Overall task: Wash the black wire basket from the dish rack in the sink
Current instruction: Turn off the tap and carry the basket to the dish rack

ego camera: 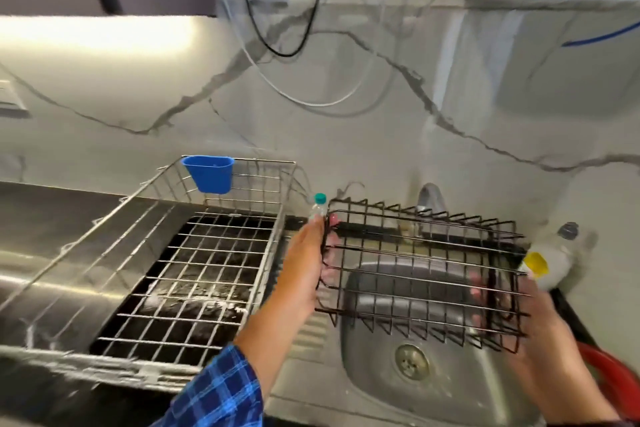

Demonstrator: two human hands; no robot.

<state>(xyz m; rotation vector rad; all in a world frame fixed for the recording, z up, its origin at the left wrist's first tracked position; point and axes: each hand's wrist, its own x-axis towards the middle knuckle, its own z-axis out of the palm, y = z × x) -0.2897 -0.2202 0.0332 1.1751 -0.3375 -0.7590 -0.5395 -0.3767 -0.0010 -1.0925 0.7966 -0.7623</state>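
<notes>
Left hand: the left hand (306,263) grips the left end of the basket (422,274), palm against the outside, fingertips curled in through the wires. A blue plaid sleeve (221,392) covers the forearm at the near edge.
Right hand: the right hand (526,315) holds the right end of the basket, fingers wrapped round the wires there. It is blurred, so the exact grip is hard to make out.
Basket: black wire, rectangular, held in the air between both hands. It is tilted so its open grid bottom faces the viewer. It hangs over the sink (377,350), not touching it.
Sink: a steel bowl right of centre, with a round drain (410,360) near its middle. The drain shows just below the basket's near edge.
Tap: a grey tap (429,196) rises at the far side of the sink, partly behind the basket.
Small bottle: a clear bottle (318,206) with a teal cap stands on the far edge, just beyond the left hand.
Dish rack: a silver wire rack (166,253) sits on the steel desk (52,218) to the left of the sink. A blue plastic cup (209,173) hangs on its far rim.
White bottle: a white bottle (547,260) with a yellow part lies tilted at the far right, just beyond the basket.
Red item: something red (602,371) shows at the right edge, near the right wrist; I cannot tell what it is.
Wall: pale marble with grey veins, black and white cables (311,45) looping down it.
</notes>
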